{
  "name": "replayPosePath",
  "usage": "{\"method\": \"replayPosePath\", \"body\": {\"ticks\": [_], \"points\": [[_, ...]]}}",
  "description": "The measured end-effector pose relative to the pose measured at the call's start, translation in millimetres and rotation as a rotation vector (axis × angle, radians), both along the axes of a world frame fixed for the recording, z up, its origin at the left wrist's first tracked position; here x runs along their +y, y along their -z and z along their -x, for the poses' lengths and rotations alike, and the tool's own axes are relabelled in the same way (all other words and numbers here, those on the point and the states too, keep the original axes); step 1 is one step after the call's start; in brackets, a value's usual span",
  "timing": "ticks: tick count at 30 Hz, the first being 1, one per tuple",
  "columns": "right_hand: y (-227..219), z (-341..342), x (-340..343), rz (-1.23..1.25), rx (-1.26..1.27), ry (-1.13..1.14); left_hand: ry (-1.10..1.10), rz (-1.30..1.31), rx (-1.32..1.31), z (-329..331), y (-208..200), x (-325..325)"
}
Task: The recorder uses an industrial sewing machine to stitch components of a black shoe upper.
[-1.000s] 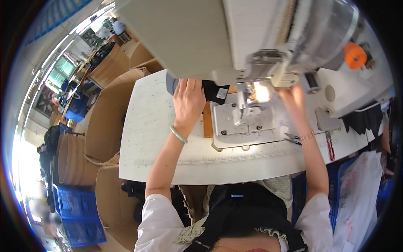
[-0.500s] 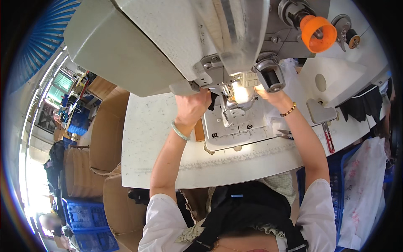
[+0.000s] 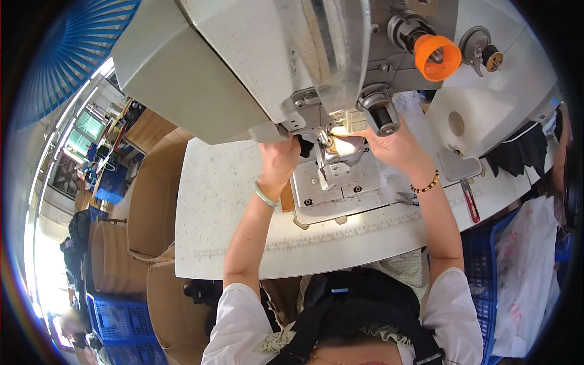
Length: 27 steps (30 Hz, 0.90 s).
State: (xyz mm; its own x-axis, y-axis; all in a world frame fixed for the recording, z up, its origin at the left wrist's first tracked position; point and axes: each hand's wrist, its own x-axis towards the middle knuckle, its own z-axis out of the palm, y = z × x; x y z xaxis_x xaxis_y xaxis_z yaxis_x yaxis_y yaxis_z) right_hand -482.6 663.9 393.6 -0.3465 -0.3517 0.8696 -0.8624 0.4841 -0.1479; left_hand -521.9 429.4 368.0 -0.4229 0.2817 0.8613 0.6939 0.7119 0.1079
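A large grey-white sewing machine [image 3: 255,61] fills the upper view, its head over a metal needle plate [image 3: 340,188]. My left hand [image 3: 281,159] reaches under the machine head and holds a piece of black fabric [image 3: 306,146] beside the needle area. My right hand [image 3: 389,149] is at the right of the presser foot [image 3: 331,155], fingers on the lit work spot; what it grips is hidden by the machine. An orange thread cone [image 3: 437,58] sits on the machine's upper right.
The white speckled table [image 3: 225,207] carries red-handled snips [image 3: 469,201] at right. Brown cardboard tubs [image 3: 152,201] stand left of the table, blue crates [image 3: 118,319] lower left, a white plastic bag [image 3: 526,267] at right.
The view has dropped closer under the machine head. Both hands have moved in toward the needle area, with the black fabric now tucked beneath the head.
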Motion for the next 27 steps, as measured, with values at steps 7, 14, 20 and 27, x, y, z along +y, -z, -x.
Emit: {"method": "replayPosePath", "body": {"ticks": [7,14,20,27], "points": [[3.1,-2.9,-7.3,0.069,0.009,-0.009,-0.038,0.201,0.13,-31.8,-13.7,-1.7],[-0.1,-4.3,-3.4,0.071,0.03,-0.108,0.024,0.194,0.188,-52.6,-23.0,10.9],[3.8,-9.4,1.4,-0.014,0.095,-0.085,0.061,0.185,0.28,-58.5,-23.6,10.9],[17.9,-10.7,1.8,-0.07,0.257,0.003,0.111,0.2,0.233,-56.8,-21.4,6.5]]}}
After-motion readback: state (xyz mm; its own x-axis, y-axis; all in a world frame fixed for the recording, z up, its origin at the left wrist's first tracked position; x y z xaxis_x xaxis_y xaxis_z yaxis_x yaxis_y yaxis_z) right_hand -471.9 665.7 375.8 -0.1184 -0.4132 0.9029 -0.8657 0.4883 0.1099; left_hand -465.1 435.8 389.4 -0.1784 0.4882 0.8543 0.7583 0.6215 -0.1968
